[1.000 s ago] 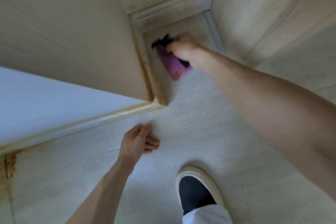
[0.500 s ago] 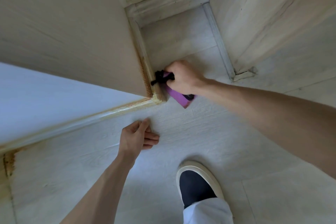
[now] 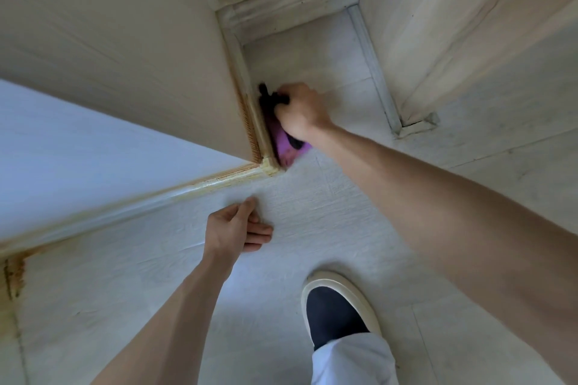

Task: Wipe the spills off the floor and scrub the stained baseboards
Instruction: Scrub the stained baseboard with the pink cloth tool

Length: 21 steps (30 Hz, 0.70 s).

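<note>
Head view, right hand (image 3: 301, 112) grip holding purple brush (image 3: 286, 147), seemingly against stained baseboard (image 3: 259, 131), left hand (image 3: 233, 230) loose on floor (image 3: 312, 197).

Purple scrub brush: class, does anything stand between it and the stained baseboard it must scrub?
Nothing visible does. The right hand grips the purple scrub brush, whose black bristle side sits directly against the yellow-stained baseboard near the corner. The left hand rests on the floor, apart.

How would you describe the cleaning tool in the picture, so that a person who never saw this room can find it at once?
Start at the outer wall corner where two yellow-stained baseboards meet. Follow the baseboard that runs away from the person; the right hand grips the scrubber against it, low by the floor. It is the only purple thing here, with black parts.
</note>
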Each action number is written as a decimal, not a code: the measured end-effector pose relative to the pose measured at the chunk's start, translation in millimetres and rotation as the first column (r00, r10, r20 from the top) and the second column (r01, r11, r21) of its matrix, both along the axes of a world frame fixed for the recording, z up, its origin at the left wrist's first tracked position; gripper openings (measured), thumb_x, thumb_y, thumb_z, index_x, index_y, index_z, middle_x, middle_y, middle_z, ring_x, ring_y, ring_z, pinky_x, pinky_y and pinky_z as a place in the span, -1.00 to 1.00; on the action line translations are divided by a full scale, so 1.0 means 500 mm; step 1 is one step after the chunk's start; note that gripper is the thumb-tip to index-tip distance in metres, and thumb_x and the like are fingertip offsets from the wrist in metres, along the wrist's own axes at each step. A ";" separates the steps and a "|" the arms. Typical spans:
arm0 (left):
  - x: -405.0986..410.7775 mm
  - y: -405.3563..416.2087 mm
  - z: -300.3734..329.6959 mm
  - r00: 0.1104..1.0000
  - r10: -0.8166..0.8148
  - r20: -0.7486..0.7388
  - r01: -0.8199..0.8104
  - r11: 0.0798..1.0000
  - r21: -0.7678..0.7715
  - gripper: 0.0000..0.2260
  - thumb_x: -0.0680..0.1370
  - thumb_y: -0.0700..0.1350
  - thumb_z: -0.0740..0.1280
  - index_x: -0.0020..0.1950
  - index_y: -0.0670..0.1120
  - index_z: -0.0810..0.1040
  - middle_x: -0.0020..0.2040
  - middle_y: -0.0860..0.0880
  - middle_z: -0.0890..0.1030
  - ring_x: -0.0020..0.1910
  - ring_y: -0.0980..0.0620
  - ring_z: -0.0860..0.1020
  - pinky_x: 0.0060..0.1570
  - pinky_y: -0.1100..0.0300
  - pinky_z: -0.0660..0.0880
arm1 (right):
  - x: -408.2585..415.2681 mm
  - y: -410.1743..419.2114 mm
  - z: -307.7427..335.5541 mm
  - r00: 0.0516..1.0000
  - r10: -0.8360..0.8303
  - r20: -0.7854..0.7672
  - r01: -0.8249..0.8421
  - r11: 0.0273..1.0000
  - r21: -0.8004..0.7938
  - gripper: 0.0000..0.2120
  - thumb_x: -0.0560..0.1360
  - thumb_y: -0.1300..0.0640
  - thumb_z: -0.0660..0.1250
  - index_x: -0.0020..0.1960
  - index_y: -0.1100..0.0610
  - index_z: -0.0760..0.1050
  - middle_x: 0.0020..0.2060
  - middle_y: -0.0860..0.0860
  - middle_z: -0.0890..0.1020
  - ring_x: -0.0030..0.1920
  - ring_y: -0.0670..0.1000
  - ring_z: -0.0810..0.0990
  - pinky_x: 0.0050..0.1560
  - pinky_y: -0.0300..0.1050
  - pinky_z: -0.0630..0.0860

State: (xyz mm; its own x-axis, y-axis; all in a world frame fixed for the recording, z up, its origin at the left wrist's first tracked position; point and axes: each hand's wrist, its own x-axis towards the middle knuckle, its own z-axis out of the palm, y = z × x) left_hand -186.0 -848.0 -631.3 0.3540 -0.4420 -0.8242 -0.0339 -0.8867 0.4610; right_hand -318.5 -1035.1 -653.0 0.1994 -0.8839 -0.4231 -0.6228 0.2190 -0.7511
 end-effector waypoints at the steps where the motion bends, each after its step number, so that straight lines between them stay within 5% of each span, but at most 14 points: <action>1: 0.000 -0.001 0.000 1.000 0.004 0.004 -0.004 1.000 -0.002 -0.57 0.66 0.04 0.34 0.06 -0.37 0.60 -0.23 -0.21 0.73 -0.23 -0.16 0.74 -0.06 -0.13 0.68 | -0.022 0.034 -0.003 0.999 0.039 0.013 -0.039 0.999 0.038 -0.85 0.56 0.21 0.31 0.02 0.13 0.66 -0.11 0.10 0.70 -0.07 0.11 0.65 -0.29 -0.18 0.38; 6: -0.001 0.001 -0.002 1.000 0.010 0.010 -0.010 1.000 -0.010 -0.58 0.65 0.04 0.34 0.07 -0.38 0.59 -0.23 -0.21 0.73 -0.23 -0.17 0.74 -0.06 -0.12 0.68 | -0.111 0.090 0.019 0.954 0.298 0.039 -0.298 0.919 0.257 -0.87 0.53 0.23 0.37 -0.02 0.10 0.69 -0.20 0.09 0.71 -0.28 0.00 0.59 -0.37 -0.24 0.39; 10: 0.001 0.004 -0.003 1.000 0.008 0.010 -0.008 1.000 -0.011 -0.59 0.65 0.05 0.34 0.06 -0.34 0.61 -0.21 -0.21 0.73 -0.22 -0.17 0.74 -0.08 -0.08 0.68 | -0.102 -0.014 0.035 0.990 0.096 0.104 -0.110 0.984 0.141 -0.84 0.51 0.26 0.35 -0.02 0.07 0.67 -0.22 0.08 0.68 -0.29 0.03 0.57 -0.37 -0.23 0.34; 13: -0.001 0.004 -0.002 1.000 0.010 0.015 -0.009 1.000 -0.007 -0.59 0.65 0.06 0.35 0.05 -0.33 0.63 -0.22 -0.20 0.73 -0.22 -0.16 0.74 -0.06 -0.10 0.68 | -0.064 -0.047 0.021 0.991 0.135 0.025 -0.136 0.990 0.046 -0.78 0.54 0.21 0.32 0.04 -0.06 0.66 -0.11 0.03 0.68 -0.12 0.05 0.61 -0.29 -0.23 0.38; 16: -0.001 0.005 -0.002 1.000 0.015 0.018 -0.015 1.000 -0.007 -0.59 0.64 0.07 0.36 0.04 -0.32 0.64 -0.22 -0.20 0.73 -0.22 -0.15 0.74 -0.07 -0.08 0.68 | -0.035 0.013 0.012 0.974 0.212 -0.075 -0.216 0.976 -0.038 -0.74 0.55 0.25 0.27 0.10 0.04 0.68 -0.02 0.09 0.72 -0.05 0.09 0.63 -0.18 -0.21 0.44; 21: -0.002 0.007 -0.003 1.000 0.012 0.025 -0.011 1.000 -0.020 -0.60 0.64 0.07 0.37 0.03 -0.31 0.63 -0.23 -0.20 0.73 -0.22 -0.15 0.74 -0.06 -0.11 0.69 | -0.103 0.149 0.023 0.922 0.379 -0.084 -0.385 0.919 -0.086 -0.79 0.54 0.31 0.27 -0.02 0.13 0.66 -0.28 0.03 0.65 -0.48 -0.21 0.42 -0.47 -0.33 0.25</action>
State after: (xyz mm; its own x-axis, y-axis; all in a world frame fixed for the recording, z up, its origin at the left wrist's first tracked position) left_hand -187.0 -844.6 -632.7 0.3801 -0.4541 -0.8058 -0.0356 -0.8777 0.4778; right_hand -370.0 -960.8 -641.4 0.5055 -0.7838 -0.3607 -0.6918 -0.1184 -0.7123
